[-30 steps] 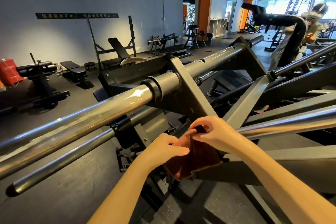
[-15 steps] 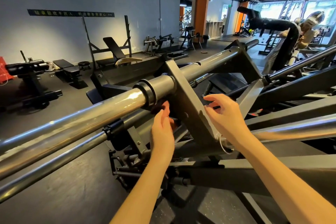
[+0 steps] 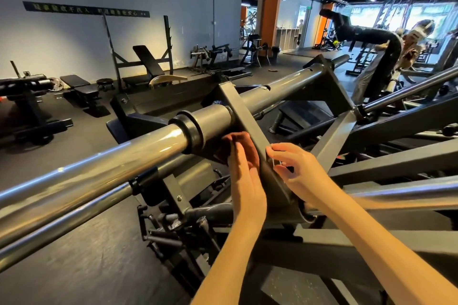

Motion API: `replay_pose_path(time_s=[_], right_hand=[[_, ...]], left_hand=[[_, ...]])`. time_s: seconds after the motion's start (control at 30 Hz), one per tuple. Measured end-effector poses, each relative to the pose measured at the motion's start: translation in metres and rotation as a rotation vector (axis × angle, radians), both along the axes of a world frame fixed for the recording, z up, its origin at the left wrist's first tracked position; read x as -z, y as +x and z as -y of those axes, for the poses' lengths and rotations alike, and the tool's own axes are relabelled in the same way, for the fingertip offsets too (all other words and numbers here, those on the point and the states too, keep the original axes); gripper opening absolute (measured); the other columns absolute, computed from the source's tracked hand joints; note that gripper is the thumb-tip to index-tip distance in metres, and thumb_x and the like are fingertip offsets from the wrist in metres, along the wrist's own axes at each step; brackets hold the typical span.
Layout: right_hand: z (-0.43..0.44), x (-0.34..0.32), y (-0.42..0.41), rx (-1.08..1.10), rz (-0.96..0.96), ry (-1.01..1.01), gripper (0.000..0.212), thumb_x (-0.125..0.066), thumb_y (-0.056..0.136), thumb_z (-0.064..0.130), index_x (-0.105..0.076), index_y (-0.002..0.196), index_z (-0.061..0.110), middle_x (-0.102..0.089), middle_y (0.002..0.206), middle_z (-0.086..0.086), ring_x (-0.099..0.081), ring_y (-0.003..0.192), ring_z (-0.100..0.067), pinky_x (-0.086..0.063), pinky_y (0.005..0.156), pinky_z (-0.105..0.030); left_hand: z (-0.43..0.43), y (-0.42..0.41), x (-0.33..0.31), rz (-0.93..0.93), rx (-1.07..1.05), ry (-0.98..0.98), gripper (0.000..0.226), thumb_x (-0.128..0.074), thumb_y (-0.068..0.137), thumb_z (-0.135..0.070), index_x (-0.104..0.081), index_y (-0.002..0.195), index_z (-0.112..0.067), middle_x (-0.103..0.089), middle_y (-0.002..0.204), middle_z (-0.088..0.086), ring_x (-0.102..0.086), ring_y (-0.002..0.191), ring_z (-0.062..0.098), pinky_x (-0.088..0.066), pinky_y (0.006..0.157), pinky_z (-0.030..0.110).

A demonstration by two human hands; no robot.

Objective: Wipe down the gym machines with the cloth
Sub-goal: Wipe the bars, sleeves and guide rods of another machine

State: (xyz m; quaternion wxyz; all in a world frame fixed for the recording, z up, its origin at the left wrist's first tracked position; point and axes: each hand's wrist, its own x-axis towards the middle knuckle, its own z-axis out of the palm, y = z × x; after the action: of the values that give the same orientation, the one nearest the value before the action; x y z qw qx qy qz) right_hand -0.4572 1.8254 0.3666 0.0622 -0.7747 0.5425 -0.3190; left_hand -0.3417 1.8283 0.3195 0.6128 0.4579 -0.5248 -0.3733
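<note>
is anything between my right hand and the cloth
Yes: the slanted grey steel plate stands between the right hand and the reddish-brown cloth, which the left hand presses against its other side.

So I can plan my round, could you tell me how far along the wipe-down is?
Nothing shows as finished. In hand: the left hand presses the cloth against the grey bracket, right hand beside it. Probably left: the long steel bar and the benches by the wall.

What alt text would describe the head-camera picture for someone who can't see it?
A person's left hand presses a reddish-brown cloth against a gym machine's grey diagonal brace, just under its thick steel bar. The right hand sits at the brace's other side, fingers loosely curled. Benches stand behind.
</note>
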Motion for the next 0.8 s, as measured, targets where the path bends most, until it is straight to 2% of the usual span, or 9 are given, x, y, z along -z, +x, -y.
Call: replay_pose_path(time_s=[0.07,0.13,0.23,0.3,0.4,0.53,0.67,0.73,0.8], right_hand=[[0.002,0.002,-0.001,0.003,0.005,-0.001,0.039,-0.062,0.091,0.002,-0.062,0.127,0.016,-0.053,0.135,0.002,-0.053,0.123,-0.015,-0.039,0.102,-0.019],[0.002,0.001,-0.001,0.001,0.005,0.0,0.039,-0.062,0.09,0.002,-0.062,0.126,0.017,-0.052,0.133,0.006,-0.053,0.123,-0.015,-0.039,0.101,-0.017],[0.001,-0.001,-0.002,0.004,-0.007,0.03,0.039,-0.062,0.091,0.004,-0.062,0.127,0.018,-0.052,0.137,0.002,-0.05,0.125,-0.013,-0.04,0.102,-0.02],[0.0,-0.002,-0.003,0.004,-0.009,0.045,0.039,-0.062,0.091,0.004,-0.062,0.128,0.018,-0.051,0.138,0.001,-0.049,0.126,-0.014,-0.043,0.105,-0.026],[0.0,-0.001,-0.002,-0.025,0.074,0.064,0.038,-0.062,0.09,0.002,-0.063,0.126,0.014,-0.053,0.136,-0.002,-0.05,0.126,-0.018,-0.046,0.105,-0.037],[-0.001,0.0,0.0,-0.003,0.093,0.062,0.038,-0.062,0.09,0.001,-0.062,0.126,0.013,-0.052,0.136,-0.002,-0.051,0.126,-0.018,-0.046,0.105,-0.039],[-0.002,-0.002,-0.001,0.011,0.065,0.083,0.04,-0.061,0.091,0.001,-0.061,0.128,0.014,-0.051,0.138,-0.001,-0.049,0.128,-0.018,-0.044,0.107,-0.036],[-0.003,-0.002,0.0,0.008,0.094,0.085,0.039,-0.061,0.09,0.0,-0.062,0.127,0.013,-0.05,0.136,0.001,-0.05,0.127,-0.018,-0.044,0.107,-0.037],[-0.005,-0.003,0.001,0.002,0.116,0.084,0.039,-0.061,0.09,0.001,-0.061,0.127,0.013,-0.05,0.136,0.002,-0.05,0.127,-0.017,-0.044,0.107,-0.037]], left_hand=[[0.01,-0.002,-0.003,-0.08,-0.145,-0.006,0.05,-0.037,0.102,-0.021,-0.024,0.138,-0.053,-0.033,0.147,-0.015,-0.042,0.132,0.002,-0.042,0.105,0.023],[0.008,-0.005,0.009,-0.06,-0.204,-0.057,0.042,-0.038,0.097,-0.027,-0.037,0.137,-0.042,-0.036,0.147,0.004,-0.046,0.131,0.021,-0.047,0.104,0.042],[-0.006,-0.011,0.031,-0.11,-0.162,-0.034,0.028,-0.053,0.094,-0.03,-0.056,0.121,-0.036,-0.05,0.134,0.001,-0.058,0.118,0.012,-0.053,0.089,0.029],[-0.008,-0.005,0.04,0.014,-0.169,-0.122,0.027,-0.057,0.095,-0.023,-0.055,0.121,-0.032,-0.05,0.13,0.001,-0.06,0.109,-0.001,-0.053,0.083,0.021],[0.013,0.009,0.03,0.164,-0.328,-0.252,0.03,-0.063,0.091,-0.003,-0.063,0.118,-0.015,-0.036,0.143,0.002,-0.034,0.125,-0.017,-0.039,0.097,0.007],[0.027,0.01,0.043,0.267,-0.322,-0.379,0.028,-0.058,0.093,-0.009,-0.065,0.12,-0.012,-0.034,0.148,-0.007,-0.033,0.139,0.015,-0.037,0.109,0.032],[0.003,-0.005,0.055,0.149,-0.228,-0.239,0.047,-0.058,0.092,-0.002,-0.059,0.117,-0.042,-0.04,0.128,-0.029,-0.051,0.123,0.014,-0.048,0.095,0.021],[0.008,-0.001,0.047,0.176,-0.217,-0.271,0.058,-0.061,0.091,-0.004,-0.048,0.12,-0.053,-0.041,0.132,-0.016,-0.052,0.121,0.015,-0.049,0.098,0.029],[0.02,0.006,0.031,0.171,-0.262,-0.331,0.048,-0.06,0.092,-0.015,-0.041,0.129,-0.039,-0.043,0.134,-0.001,-0.047,0.122,0.009,-0.048,0.096,0.027]])
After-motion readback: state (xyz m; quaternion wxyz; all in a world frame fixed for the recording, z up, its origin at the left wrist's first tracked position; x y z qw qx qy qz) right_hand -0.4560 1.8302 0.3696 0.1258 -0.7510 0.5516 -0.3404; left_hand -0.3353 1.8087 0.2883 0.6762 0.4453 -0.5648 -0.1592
